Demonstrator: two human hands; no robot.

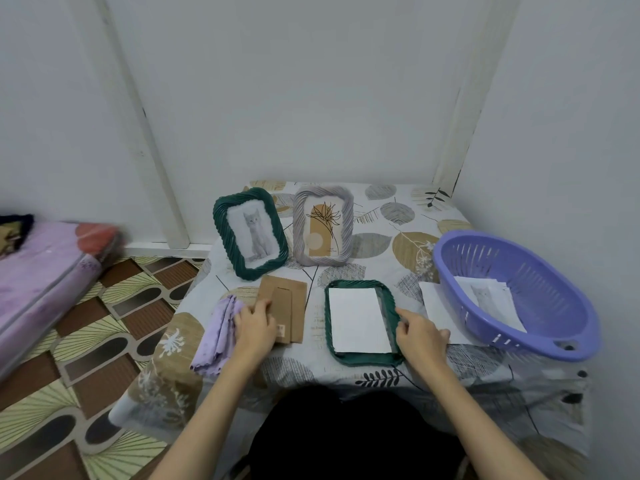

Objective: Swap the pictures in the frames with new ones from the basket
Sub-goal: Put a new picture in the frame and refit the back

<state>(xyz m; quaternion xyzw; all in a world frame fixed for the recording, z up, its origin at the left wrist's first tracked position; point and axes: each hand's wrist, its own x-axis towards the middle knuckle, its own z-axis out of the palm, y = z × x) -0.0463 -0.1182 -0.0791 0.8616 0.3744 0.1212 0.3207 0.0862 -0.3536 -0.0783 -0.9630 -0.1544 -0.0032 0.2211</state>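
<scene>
Head view, sole camera. Surface (381, 216): leaf-print cloth. Near centre, green frame (360, 358) lying face down, back open, white picture sheet (358, 320) lying in its recess, blank side up. Right hand (420, 336): fingers loosely curled against the frame's right rim, forefinger extended along it; whether it actually pinches the rim cannot be told. Left hand (256, 329): fingers resting on the brown backing board (285, 308), left of the frame, beside a lilac cloth (218, 334); grip not discernible. Far side: second green frame (250, 233) with cat picture and grey frame (322, 226) with plant print, both standing. Right: purple basket (519, 289) holding loose prints (488, 296). Handling, by judgement: sheet light, limp, easily creased, best lifted by one corner or edge; backing board stiff, thin, taken by its sides; frame rigid, ridged rim offering good purchase.
</scene>
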